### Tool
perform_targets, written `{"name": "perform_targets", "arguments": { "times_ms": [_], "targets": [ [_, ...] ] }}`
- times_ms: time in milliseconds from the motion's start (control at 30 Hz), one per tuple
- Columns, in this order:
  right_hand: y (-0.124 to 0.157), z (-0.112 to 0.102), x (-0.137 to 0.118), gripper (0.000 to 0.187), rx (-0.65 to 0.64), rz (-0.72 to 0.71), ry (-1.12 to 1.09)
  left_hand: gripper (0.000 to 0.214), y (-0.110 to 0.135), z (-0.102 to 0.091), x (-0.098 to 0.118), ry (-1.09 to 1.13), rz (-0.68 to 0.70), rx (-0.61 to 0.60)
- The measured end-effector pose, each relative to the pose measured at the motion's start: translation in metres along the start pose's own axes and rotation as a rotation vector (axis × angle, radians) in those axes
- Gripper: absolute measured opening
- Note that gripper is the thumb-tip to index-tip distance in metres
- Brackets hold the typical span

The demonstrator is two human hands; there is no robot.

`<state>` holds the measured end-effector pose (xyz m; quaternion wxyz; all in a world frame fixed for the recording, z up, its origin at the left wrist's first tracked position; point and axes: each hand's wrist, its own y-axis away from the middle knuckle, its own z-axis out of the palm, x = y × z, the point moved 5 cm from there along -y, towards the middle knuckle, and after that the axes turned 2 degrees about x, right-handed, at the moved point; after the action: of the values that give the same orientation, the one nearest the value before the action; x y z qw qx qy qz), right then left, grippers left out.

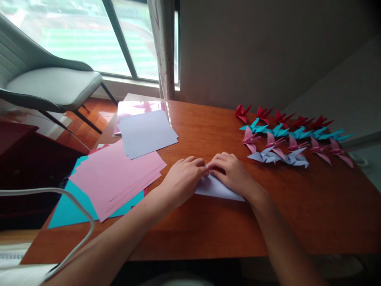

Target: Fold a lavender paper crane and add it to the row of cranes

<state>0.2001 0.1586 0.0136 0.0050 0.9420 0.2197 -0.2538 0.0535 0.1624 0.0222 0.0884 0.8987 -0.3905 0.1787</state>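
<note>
A pale lavender sheet of folding paper [218, 189], folded into a roughly triangular shape, lies on the table in front of me. My left hand [187, 174] pinches its upper left part with curled fingers. Across from it, my right hand [229, 171] is closed on the paper's top edge, its fingertips almost meeting those of the left. The fingers cover the upper part of the sheet, so the fold there is hidden. Nearest to my right hand stand two lavender paper cranes [266, 156].
Rows of pink cranes [273, 143], turquoise cranes [278, 130] and red cranes [263, 114] stand at the right. Left lie lavender sheets [149, 135], pink sheets [119, 174], turquoise sheets [70, 206] and a clear packet [141, 107]. A chair [56, 87] stands beyond the table [202, 234].
</note>
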Motion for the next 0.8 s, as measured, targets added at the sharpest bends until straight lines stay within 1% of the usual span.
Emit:
{"name": "perform_targets", "arguments": {
  "times_ms": [67, 167, 267, 367, 567, 800],
  "targets": [
    [-0.002, 0.0, -0.002, 0.008, -0.064, 0.014, 0.016, 0.026, 0.0, 0.002, -0.001, 0.03, 0.01, -0.005],
    [-0.004, -0.001, -0.008, 0.012, -0.122, 0.059, 0.076, 0.027, 0.0, 0.003, 0.001, 0.035, 0.012, 0.01],
    [-0.003, -0.003, -0.018, 0.013, -0.142, 0.135, 0.198, 0.029, 0.001, 0.004, 0.005, 0.017, -0.007, 0.019],
    [0.002, -0.001, -0.029, 0.016, -0.162, 0.204, 0.288, 0.027, 0.003, 0.004, 0.01, -0.009, -0.031, -0.001],
    [0.018, 0.006, -0.047, 0.021, -0.152, 0.279, 0.392, 0.02, 0.009, 0.006, 0.022, -0.071, -0.08, -0.008],
    [0.032, 0.013, -0.056, 0.022, -0.083, 0.348, 0.408, 0.014, 0.019, 0.011, 0.039, -0.185, -0.112, 0.065]
  ]
}}
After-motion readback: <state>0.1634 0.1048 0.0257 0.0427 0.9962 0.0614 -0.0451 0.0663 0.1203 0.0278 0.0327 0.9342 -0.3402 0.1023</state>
